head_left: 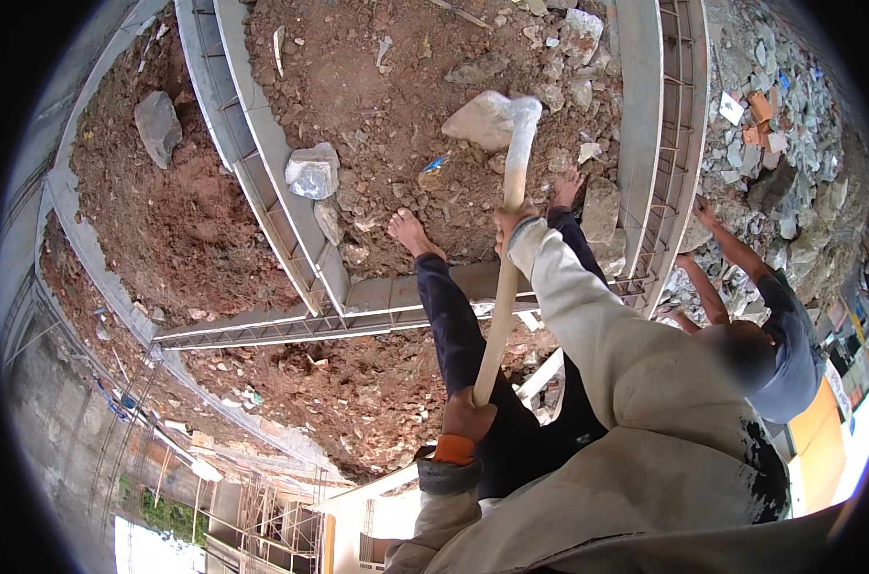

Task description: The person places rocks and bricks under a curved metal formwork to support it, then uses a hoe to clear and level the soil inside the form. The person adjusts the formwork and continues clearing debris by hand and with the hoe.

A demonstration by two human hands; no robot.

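Observation:
I hold a long hoe [504, 297] by its pale wooden handle with both hands. My left hand [470, 416], below an orange cuff, is wrapped round the handle's near end. Farther up, my right hand [514, 222] grips the shaft below the head. Pale dirt coats the hoe's blade [480, 121], which lies over the brown soil [377, 105]; whether its edge is sunk in cannot be made out. My bare feet stand on either side of the handle, the left foot [413, 232] on loose soil and the right foot [566, 186] near stones.
Board forms with steel reinforcement inside run along the left [253, 172], the right [678, 124] and across behind my feet [377, 308]. A pale rock [313, 172] lies left of the blade. A co-worker [783, 335] bends at the right, hands near the form, beside grey rubble [779, 124].

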